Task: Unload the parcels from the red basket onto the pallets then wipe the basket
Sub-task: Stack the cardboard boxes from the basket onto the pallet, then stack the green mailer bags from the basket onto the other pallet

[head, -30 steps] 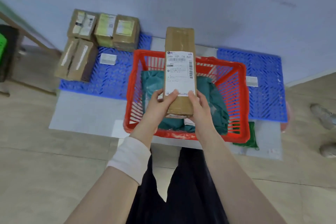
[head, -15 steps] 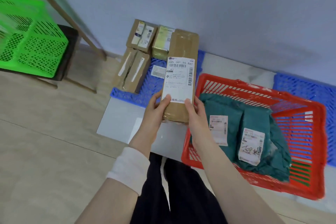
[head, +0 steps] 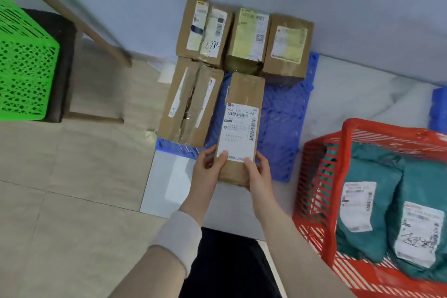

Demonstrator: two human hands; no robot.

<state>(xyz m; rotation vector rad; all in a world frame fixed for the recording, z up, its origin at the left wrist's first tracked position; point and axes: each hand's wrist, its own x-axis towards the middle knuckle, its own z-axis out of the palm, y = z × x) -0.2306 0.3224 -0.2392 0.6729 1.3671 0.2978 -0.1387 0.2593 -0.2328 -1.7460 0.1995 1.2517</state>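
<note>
From the head camera, looking down: a person stands over a blue pallet [head: 280, 113] laid on the floor against a pale wall. Both hands grasp the near end of a long brown box [head: 238, 128], the left hand [head: 208, 172] on its left edge and the right hand [head: 257, 174] on its right, thumbs pressed on the white shipping label. The box's long axis points straight away from the person toward the wall, and it hangs over the bare middle of the pallet. Whether its far end already touches the pallet cannot be told.

Four taped cardboard boxes [head: 246, 36] already sit there: three in a row by the wall, one just left of the held box. The open space lies directly ahead and slightly right, so both hands look equally placed to lower it.

To the right, the red basket [head: 321, 176] holds two teal mailing bags [head: 377, 205] not yet unloaded. A green crate [head: 24, 63] stands far left.
</note>
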